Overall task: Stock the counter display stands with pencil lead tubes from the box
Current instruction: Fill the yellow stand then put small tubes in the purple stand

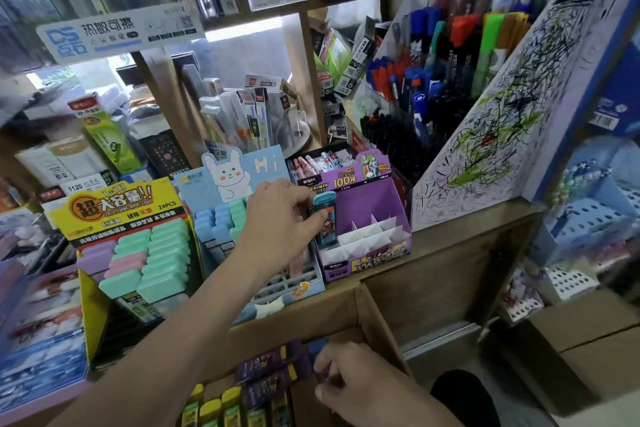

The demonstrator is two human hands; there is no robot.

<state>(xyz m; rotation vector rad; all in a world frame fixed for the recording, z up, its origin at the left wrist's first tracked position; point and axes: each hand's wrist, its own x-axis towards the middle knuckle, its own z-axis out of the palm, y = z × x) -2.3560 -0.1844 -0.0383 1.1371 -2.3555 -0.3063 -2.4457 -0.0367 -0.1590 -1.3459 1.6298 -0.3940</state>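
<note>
Head view: left hand [277,215] pinches upright blue tube [328,234], orange-banded, picture-printed.

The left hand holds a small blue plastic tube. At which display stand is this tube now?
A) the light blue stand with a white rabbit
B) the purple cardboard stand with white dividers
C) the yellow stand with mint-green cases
B: the left hand pinches the small blue plastic tube upright at the left side of the purple cardboard stand.

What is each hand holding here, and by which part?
Left hand pinches a blue tube around its middle, over the purple stand. Right hand curls round another tube in the box; grip point blurred.
</note>
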